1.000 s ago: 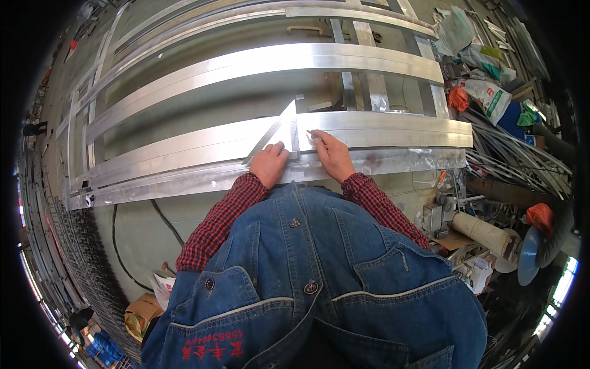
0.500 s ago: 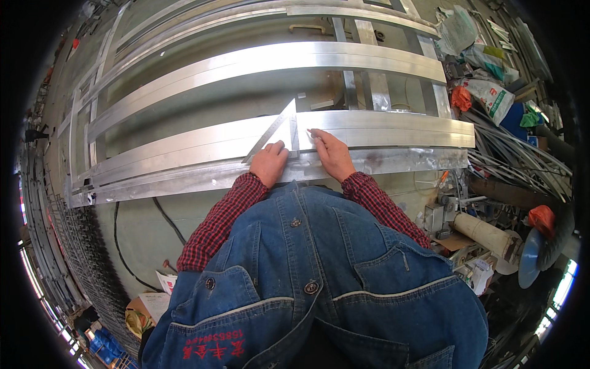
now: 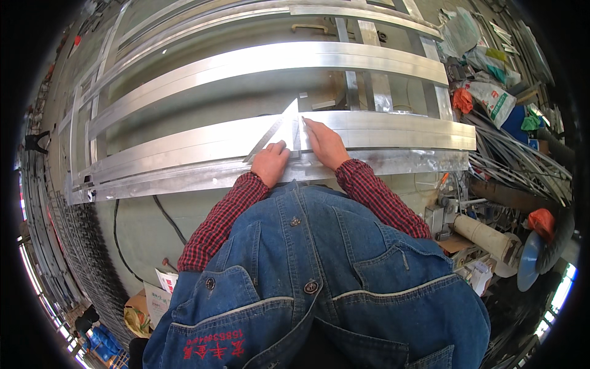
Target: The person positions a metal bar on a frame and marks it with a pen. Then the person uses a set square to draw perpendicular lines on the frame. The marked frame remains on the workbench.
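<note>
A silver triangular set square (image 3: 272, 131) lies across a long shiny aluminium profile (image 3: 399, 130), its point reaching past the far edge. My left hand (image 3: 270, 165) grips the square low down, near its base, with the fingers curled. Beside the square's upright edge, on the right, my right hand (image 3: 326, 146) is closed in a pinch over the profile. Whatever sits between those fingertips is too small and too hidden to name. A duller flat metal bar (image 3: 387, 163) runs along the near side of the profile.
Beyond lies a second wide aluminium profile (image 3: 246, 61), resting on crosswise metal bars (image 3: 379, 92). Bags (image 3: 491, 101) and thin metal strips (image 3: 522, 154) are heaped at the right, near a cylinder (image 3: 482, 235). Black cables (image 3: 169, 218) trail on the floor at left.
My right hand has moved up and slightly left, its fingertips now close against the square's upright edge. My left hand and the square stay nearly in place.
</note>
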Motion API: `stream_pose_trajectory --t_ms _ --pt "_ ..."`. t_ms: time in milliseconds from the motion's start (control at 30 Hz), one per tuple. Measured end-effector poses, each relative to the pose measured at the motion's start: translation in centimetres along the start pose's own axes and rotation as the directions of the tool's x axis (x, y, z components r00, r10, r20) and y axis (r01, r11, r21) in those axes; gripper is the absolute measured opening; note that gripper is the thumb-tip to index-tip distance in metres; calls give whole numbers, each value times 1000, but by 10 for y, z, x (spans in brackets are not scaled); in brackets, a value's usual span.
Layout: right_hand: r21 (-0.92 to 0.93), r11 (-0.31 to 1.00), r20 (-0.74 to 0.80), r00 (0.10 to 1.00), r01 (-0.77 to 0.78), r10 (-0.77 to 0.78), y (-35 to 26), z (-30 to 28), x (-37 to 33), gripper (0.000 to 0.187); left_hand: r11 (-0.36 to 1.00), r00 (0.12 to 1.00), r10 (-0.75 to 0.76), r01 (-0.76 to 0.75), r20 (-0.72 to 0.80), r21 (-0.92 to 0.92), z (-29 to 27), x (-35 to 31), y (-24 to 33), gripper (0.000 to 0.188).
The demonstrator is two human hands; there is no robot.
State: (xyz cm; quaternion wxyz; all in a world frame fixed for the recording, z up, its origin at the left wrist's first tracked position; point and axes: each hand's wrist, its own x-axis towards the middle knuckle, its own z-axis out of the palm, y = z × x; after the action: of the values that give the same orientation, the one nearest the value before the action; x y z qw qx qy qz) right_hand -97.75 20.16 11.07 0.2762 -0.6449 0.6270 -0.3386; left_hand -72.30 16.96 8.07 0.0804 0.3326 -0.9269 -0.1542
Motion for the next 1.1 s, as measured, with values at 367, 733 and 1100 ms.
stream_pose_trajectory --t_ms 367,733,1100 --pt "-34 998 21 999 -43 44 8 7 8 41 1000 1000 -8 8 9 1 1 1 -1 23" --pt "-36 999 24 999 32 -31 8 8 14 37 1000 1000 -11 11 16 7 -3 1 2 23" --pt "-36 999 433 901 -13 27 -16 -31 -52 34 1000 1000 -18 18 14 17 1 1 0 23"
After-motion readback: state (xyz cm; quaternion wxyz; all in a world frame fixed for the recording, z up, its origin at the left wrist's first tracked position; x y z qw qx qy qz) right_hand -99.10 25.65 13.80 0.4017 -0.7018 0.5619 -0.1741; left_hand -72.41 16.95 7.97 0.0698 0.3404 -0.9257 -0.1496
